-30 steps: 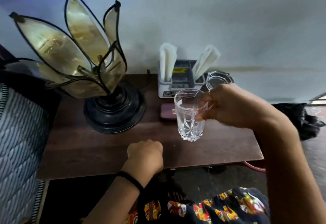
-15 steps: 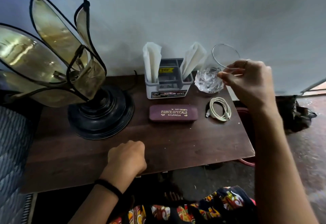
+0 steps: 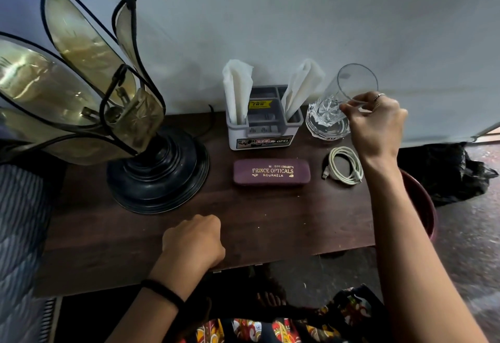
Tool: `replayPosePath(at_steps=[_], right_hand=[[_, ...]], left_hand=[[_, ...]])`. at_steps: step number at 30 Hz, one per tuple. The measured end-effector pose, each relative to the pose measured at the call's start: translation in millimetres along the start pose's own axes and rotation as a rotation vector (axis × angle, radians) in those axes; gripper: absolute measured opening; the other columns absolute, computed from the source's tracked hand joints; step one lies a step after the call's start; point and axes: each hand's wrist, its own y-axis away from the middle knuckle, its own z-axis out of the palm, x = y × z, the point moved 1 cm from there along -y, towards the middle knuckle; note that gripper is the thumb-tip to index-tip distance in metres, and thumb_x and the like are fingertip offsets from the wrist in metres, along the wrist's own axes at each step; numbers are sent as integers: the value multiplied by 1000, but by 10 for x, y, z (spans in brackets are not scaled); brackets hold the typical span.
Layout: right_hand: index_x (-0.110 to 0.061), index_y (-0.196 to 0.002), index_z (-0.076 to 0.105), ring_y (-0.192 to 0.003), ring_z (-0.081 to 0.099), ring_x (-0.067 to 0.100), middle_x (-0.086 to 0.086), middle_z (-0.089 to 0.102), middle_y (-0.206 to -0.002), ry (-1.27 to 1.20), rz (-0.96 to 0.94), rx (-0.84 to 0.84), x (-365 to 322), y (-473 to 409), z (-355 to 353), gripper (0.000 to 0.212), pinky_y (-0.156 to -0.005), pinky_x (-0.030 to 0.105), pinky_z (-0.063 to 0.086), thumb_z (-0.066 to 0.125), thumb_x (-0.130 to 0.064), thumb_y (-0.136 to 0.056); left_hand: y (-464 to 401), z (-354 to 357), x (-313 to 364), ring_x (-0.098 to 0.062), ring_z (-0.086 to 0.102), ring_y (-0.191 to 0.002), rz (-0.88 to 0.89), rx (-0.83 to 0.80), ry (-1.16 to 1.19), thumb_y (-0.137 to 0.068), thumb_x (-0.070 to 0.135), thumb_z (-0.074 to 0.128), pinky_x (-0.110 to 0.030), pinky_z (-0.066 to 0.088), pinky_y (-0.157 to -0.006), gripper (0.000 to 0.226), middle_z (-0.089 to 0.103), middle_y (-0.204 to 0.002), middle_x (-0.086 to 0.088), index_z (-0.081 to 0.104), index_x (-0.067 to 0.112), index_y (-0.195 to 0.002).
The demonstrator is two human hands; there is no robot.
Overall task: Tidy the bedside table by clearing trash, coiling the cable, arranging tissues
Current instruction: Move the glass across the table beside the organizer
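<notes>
My right hand [image 3: 376, 123] pinches the rim of a clear cut-glass tumbler [image 3: 343, 94], which leans tilted with its base inside a glass dish [image 3: 324, 129] at the back right of the brown bedside table [image 3: 270, 221]. A coiled white cable [image 3: 345, 165] lies just in front of the dish, beside my right wrist. Two folded white tissues [image 3: 238, 88] stand in a grey-and-white holder [image 3: 263, 131] against the wall. My left hand [image 3: 193, 240] rests as a fist on the table's front edge, holding nothing.
A maroon spectacle case [image 3: 272, 172] lies in front of the holder. A large petal-shaped lamp [image 3: 151, 169] on a black base fills the table's left. A red bin [image 3: 420, 202] and a black bag [image 3: 446, 169] are on the floor to the right.
My right hand carried the glass from the table's middle to the back right and set its base into the glass dish. My left fist stayed put.
</notes>
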Motion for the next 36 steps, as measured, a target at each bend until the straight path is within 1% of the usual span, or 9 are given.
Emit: replayPosePath(at_steps=[3, 9, 18, 23, 26, 29, 32, 34, 36], right_hand=[[-5, -94, 72, -94, 67, 28, 12, 74, -97, 38, -35, 0, 8, -19, 47, 18, -89, 34, 51, 70, -19, -82], [-5, -97, 73, -95, 64, 27, 15, 74, -98, 95, -21, 13, 76, -25, 92, 22, -80, 22, 41, 72, -21, -82], [-7, -102, 70, -97, 61, 35, 20, 70, -101, 130, -3, 10, 100, -26, 131, 22, -86, 33, 42, 66, -23, -87], [-8, -119, 62, -105, 61, 38, 21, 67, -113, 162, -17, -28, 97, -3, 156, 29, -95, 38, 45, 57, -15, -92], [-12, -130, 53, -108, 60, 39, 23, 64, -117, 176, 9, -60, 73, 20, 139, 37, -97, 38, 44, 54, -15, -93], [-7, -129, 46, -102, 60, 38, 19, 63, -108, 136, 5, 13, -23, 105, 84, 39, -91, 37, 44, 54, -14, -91], [-3, -104, 46, -86, 62, 33, 3, 58, -79, 18, 46, 93, -96, 297, 5, 24, -77, 30, 42, 55, -18, -88], [-7, -93, 45, -81, 66, 34, 3, 62, -75, 20, 196, -55, -39, 415, 28, 25, -78, 33, 51, 57, -27, -86], [-2, -93, 55, -89, 68, 38, 16, 69, -87, 103, 351, -329, 40, 515, 111, 37, -85, 45, 55, 58, -37, -83]], left_hand=[[-7, 1, -36, -21, 56, -110, -6, 6, 14, -85, 27, 55, -32, 39, -77, 15, 59, -114, 3, 55, 24, -100], [-12, -1, -80, -21, 56, -108, -21, 0, 31, -84, 28, 56, -33, 41, -80, 14, 59, -113, 3, 55, 24, -97], [-18, -14, -106, -21, 60, -105, -25, -21, 40, -83, 28, 55, -34, 45, -81, 14, 67, -105, 2, 57, 22, -96], [-25, -19, -131, -20, 60, -105, -37, -12, 51, -83, 30, 56, -35, 44, -80, 14, 67, -105, 2, 57, 23, -94], [-17, -21, -167, -21, 59, -105, -43, 18, 69, -84, 41, 58, -35, 45, -82, 18, 66, -105, 2, 56, 24, -91], [-1, -52, -173, -23, 59, -104, -55, 91, 124, -84, 54, 54, -35, 45, -81, 34, 65, -105, 0, 58, 22, -95], [13, -118, -112, -26, 59, -105, -68, 262, 285, -84, 57, 53, -35, 43, -77, 36, 62, -110, -1, 58, 24, -100], [-9, -145, -42, -27, 55, -115, -21, 311, 431, -85, 55, 54, -37, 45, -87, 46, 59, -123, -1, 54, 24, -118], [-48, -149, 41, -24, 43, -131, 60, 275, 565, -85, 53, 56, -40, 39, -103, 67, 45, -144, -2, 37, 20, -140]])
